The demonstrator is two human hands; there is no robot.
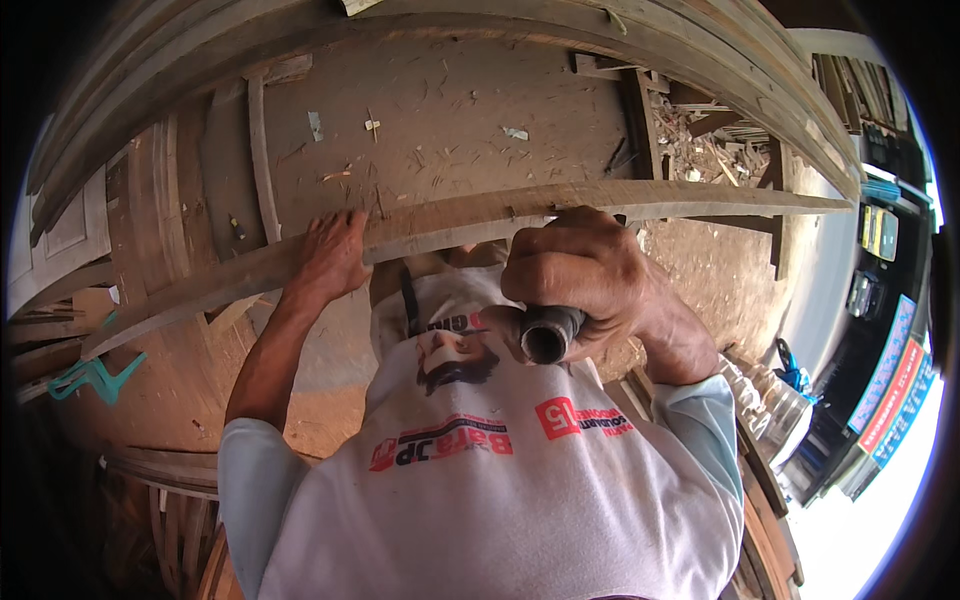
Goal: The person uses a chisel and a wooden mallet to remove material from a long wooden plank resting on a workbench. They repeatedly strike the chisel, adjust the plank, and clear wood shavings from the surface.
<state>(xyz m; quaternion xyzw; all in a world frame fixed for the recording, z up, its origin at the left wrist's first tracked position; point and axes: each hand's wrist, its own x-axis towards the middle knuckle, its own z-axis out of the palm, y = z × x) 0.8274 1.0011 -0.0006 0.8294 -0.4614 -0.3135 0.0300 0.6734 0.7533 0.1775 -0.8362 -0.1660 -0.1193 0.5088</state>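
Observation:
A long wooden plank runs crosswise in front of me. My left hand lies across it with the fingers extended over the top and the thumb spread apart. Farther right, my right hand is wrapped round a dark tubular handle, whose hollow round end faces up toward me. The tool's other end is hidden behind the fist, so its kind does not show. A thin upright sliver, maybe a nail, stands by the plank just right of my left fingers.
Long stacked boards arch across the far side. Wood scraps and shavings litter the ground at the far right. A teal strap-like item lies at the left. Road and colored signs show at the right.

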